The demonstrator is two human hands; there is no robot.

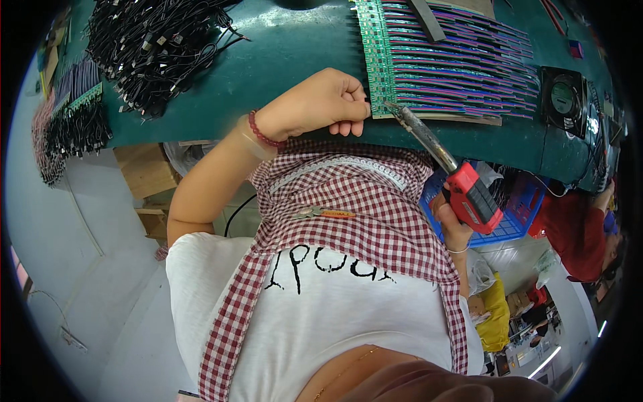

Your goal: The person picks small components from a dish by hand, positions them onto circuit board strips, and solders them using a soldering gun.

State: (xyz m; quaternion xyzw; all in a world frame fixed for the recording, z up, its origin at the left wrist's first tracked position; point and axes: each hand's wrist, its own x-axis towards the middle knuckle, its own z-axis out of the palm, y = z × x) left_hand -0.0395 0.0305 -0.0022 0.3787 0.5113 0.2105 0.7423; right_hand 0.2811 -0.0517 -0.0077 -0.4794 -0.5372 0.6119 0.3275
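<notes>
My right hand (453,220) is wrapped around the red and black handle of a soldering iron (462,187). The iron's metal barrel slants up and left, and its tip is at the lower left part of a green circuit board panel (380,63). Rows of thin multicoloured wires (462,74) run rightward from that panel. Just left of the panel's lower edge, my left hand (328,104) is closed, thumb against curled fingers. Whatever it pinches, if anything, is too small or hidden to make out.
A grey bar (426,20) lies across the wires. Black cables (151,53) are heaped on the green table (288,43) at left, with more wired boards (77,100) at its edge. A black round device (562,98) stands at right. Below is a blue crate (519,214); another person (573,228) is at far right.
</notes>
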